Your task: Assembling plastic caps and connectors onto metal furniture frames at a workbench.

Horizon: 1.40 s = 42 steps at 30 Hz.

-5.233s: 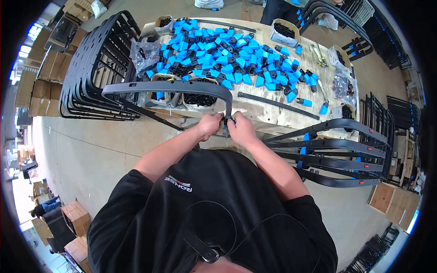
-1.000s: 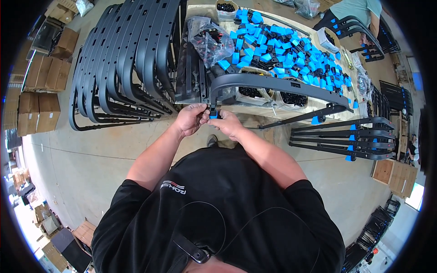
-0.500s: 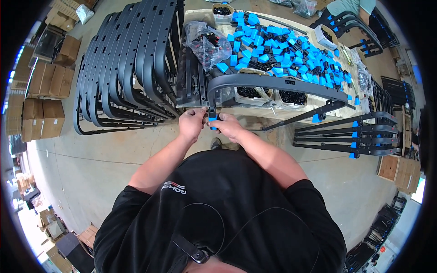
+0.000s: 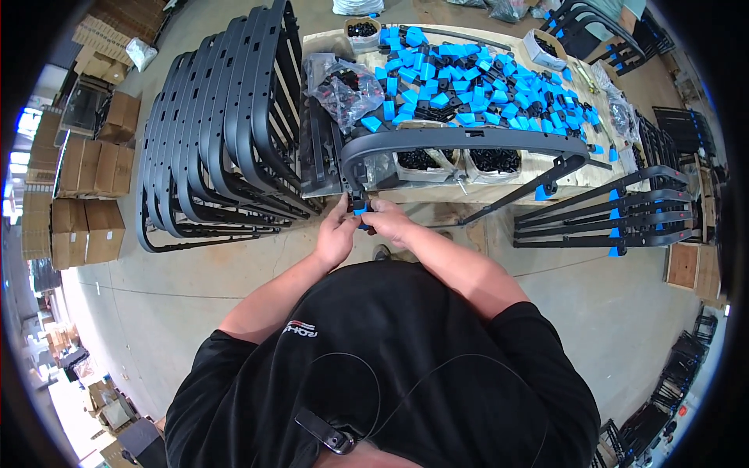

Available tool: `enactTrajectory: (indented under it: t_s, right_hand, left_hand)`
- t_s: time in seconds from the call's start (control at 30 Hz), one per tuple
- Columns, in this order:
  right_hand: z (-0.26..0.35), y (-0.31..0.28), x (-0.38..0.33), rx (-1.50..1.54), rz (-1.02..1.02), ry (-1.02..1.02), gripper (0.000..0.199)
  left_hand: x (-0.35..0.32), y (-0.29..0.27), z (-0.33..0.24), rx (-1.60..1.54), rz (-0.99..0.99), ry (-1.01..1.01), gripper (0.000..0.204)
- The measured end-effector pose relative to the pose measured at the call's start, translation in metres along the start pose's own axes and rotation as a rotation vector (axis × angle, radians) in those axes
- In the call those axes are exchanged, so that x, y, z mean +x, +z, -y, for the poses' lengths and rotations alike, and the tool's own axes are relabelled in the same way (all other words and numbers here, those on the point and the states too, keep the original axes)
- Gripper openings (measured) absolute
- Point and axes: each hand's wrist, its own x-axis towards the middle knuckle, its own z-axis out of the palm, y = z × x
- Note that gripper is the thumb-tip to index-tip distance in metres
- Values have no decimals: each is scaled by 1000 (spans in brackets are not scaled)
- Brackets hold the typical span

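one blue-and-black fitting [image 4: 360,209] sits at the near left end of the curved black frame [image 4: 484,139], just off the tabletop's [image 4: 326,45] front edge. the right hand [image 4: 392,224] is clamped on it, thumb and fingers tight! the left hand [image 4: 335,239] is right there too, fingers up against the other side; can't tell whether they pinch. beyond, a heap of blue-and-black pieces [image 4: 476,90] sprawls wide.

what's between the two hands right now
A small blue and black piece, at the near end of the dark curved frame, lies between the left hand and the right hand; the head view shows it.
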Motion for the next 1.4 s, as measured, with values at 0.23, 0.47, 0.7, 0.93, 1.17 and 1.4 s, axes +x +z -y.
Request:
enactTrajectory:
  t_s: [0.23,0.47,0.7,0.93,1.17,1.4]
  right_hand:
    - [-10,-6,7,-21,-54,-35,25]
    - [19,-29,-25,588,50,70,47]
    - [29,-33,-44,594,248,39,68]
    - [29,-35,-50,562,258,11,61]
    - [26,-30,-48,496,161,-52,40]
    - [18,-26,-42,150,21,-119,18]
  left_hand:
    - [12,0,7,414,-71,128,63]
    - [-6,-4,-29,527,-106,283,38]
    - [-6,13,-56,782,25,644,27]
    - [-7,21,-63,714,82,620,22]
    - [-6,20,-63,666,33,637,20]
    - [-7,12,-50,675,-69,569,23]
